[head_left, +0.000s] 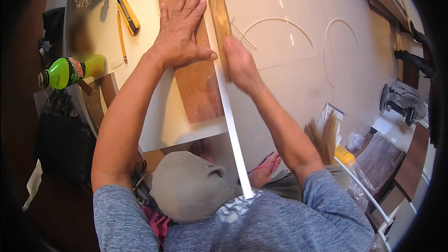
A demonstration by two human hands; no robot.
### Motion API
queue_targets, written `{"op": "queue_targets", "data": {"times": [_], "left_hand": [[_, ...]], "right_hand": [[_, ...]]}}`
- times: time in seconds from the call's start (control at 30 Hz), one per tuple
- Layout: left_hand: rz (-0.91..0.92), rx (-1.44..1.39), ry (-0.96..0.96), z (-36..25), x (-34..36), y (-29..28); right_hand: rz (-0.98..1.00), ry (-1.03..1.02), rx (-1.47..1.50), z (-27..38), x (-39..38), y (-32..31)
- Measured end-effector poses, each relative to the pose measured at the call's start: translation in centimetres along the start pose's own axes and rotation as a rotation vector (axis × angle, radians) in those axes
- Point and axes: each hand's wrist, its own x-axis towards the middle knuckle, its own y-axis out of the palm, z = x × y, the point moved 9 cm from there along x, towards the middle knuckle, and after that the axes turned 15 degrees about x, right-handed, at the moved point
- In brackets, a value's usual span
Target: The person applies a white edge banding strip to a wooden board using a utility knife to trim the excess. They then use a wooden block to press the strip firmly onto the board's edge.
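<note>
My left hand (181, 35) lies flat, fingers spread, on a reddish-brown wooden board (198, 95). Its thumb reaches over to a long white strip (236, 151), which runs along the board's right side toward my body. My right hand (240, 64) grips a light-brown wooden block (218, 14), long and rounded at its far end. The block stands close along the strip's right side; whether it touches cannot be made out. The board rests on a pale panel (161, 133). Slight blur covers my right hand.
On the panel's left lie a yellow utility knife (129, 15) and a pencil (122, 37). A green bottle (63, 73) is beside the panel, above a black bag (63, 135). Thin curled white strips (280, 19) lie on the glossy floor at right, with a broom (326, 133) and fan (408, 105) nearer.
</note>
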Motion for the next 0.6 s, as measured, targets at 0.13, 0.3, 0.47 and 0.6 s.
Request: {"op": "queue_targets", "data": {"times": [0.13, 0.3, 0.47, 0.6], "left_hand": [[0.031, 0.006, 0.002, -0.2, -0.1, 0.1], [0.044, 0.023, -0.001, 0.0, 0.1, 0.6], [0.095, 0.07, -0.001, -0.3, 0.2, -0.2], [0.116, 0.128, 0.017, -1.0, -0.4, 0.0]], "right_hand": [[0.016, -0.049, -0.063, 0.5, 0.9, -0.2], [-0.026, 0.237, 0.104, -3.1, -11.4, -1.7], [-0.103, 0.453, 0.373, -4.6, -15.8, -2.4], [-0.117, 0.515, 0.556, -4.5, -19.1, -1.4]]}}
